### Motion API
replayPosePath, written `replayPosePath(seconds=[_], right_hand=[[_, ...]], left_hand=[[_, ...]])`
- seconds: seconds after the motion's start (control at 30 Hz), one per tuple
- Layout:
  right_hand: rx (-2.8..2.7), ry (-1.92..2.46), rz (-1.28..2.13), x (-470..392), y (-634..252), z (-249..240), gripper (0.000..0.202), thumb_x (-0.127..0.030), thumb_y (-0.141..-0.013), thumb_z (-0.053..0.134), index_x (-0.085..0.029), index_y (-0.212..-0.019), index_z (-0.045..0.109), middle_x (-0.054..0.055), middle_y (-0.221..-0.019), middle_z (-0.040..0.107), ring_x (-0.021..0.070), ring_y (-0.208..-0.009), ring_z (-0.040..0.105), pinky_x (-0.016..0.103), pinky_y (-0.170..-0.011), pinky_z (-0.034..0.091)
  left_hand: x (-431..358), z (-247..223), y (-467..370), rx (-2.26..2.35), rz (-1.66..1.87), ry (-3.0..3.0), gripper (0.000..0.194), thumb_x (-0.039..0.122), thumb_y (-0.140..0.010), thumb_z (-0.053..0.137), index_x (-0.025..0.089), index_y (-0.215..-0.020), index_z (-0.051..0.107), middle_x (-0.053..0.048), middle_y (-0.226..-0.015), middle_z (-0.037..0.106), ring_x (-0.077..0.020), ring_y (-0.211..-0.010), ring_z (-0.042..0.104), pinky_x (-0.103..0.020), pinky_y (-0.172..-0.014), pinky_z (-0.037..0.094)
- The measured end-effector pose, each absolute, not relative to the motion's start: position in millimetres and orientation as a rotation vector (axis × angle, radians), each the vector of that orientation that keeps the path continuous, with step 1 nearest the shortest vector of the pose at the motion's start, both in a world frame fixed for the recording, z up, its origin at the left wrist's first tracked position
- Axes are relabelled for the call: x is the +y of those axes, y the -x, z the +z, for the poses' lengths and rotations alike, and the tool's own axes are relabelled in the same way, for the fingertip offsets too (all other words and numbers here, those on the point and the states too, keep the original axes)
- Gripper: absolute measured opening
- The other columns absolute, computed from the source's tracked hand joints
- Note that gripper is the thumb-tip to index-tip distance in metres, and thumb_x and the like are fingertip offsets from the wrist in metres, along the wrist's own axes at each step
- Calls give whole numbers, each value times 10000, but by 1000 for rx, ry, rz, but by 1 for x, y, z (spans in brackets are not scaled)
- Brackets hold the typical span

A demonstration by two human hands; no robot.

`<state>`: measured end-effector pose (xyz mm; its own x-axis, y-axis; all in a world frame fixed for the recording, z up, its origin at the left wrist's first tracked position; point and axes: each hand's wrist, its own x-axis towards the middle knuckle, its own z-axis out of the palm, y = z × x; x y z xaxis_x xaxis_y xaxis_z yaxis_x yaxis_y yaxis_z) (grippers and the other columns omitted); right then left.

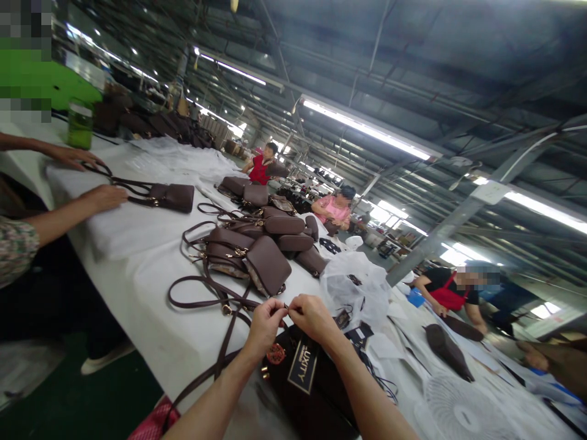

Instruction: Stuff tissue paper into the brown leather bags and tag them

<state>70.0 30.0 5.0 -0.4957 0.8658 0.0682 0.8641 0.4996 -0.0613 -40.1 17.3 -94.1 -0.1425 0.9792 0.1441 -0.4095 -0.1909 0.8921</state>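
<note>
In the head view, the left hand [266, 324] and right hand [312, 315] pinch something thin together above the near dark bag [298, 391], probably steadying its tag cord; the black tag [303, 365] lies against the bag. The pinched piece is too small to identify; forearms and frame edge hide part of the bag.
</note>
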Motion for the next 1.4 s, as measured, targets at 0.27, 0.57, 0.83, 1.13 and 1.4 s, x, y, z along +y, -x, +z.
replayPosePath(seconds=[0.27,0.57,0.83,1.13,1.4], right_hand=[[-2603,1554,16,30,-70,4,224,-143,-782,514,-171,-738,732,48,-742,718,145,-707,618,215,-647,375],[-2602,1538,20,30,-70,4,225,-149,-781,527,-181,-682,727,32,-669,696,134,-643,586,220,-609,353],[-2511,1564,-17,32,-73,0,191,-109,-743,544,-169,-702,720,43,-719,693,138,-664,592,220,-629,369],[-2493,1520,35,32,-74,-2,194,-122,-731,553,-187,-665,723,28,-688,694,134,-639,593,221,-611,366],[-2466,1505,52,30,-74,-3,190,-126,-713,556,-195,-647,720,25,-674,686,132,-616,576,223,-595,356]], left_hand=[[17,-99,39,884,1556,-969,166,299,-677,592,196,-587,497,73,-480,466,-100,-424,464,-217,-455,383],[15,-92,38,906,1623,-1003,153,277,-688,605,188,-594,524,59,-536,483,-102,-482,475,-216,-493,378],[20,-102,35,908,1592,-1025,113,236,-701,571,180,-606,547,63,-498,480,-101,-452,457,-213,-470,371],[20,-101,35,862,1549,-961,167,326,-710,601,168,-669,565,26,-569,557,-144,-533,567,-259,-524,492],[23,-104,31,876,1583,-962,115,255,-708,573,174,-632,542,38,-546,555,-127,-527,551,-239,-555,473]])
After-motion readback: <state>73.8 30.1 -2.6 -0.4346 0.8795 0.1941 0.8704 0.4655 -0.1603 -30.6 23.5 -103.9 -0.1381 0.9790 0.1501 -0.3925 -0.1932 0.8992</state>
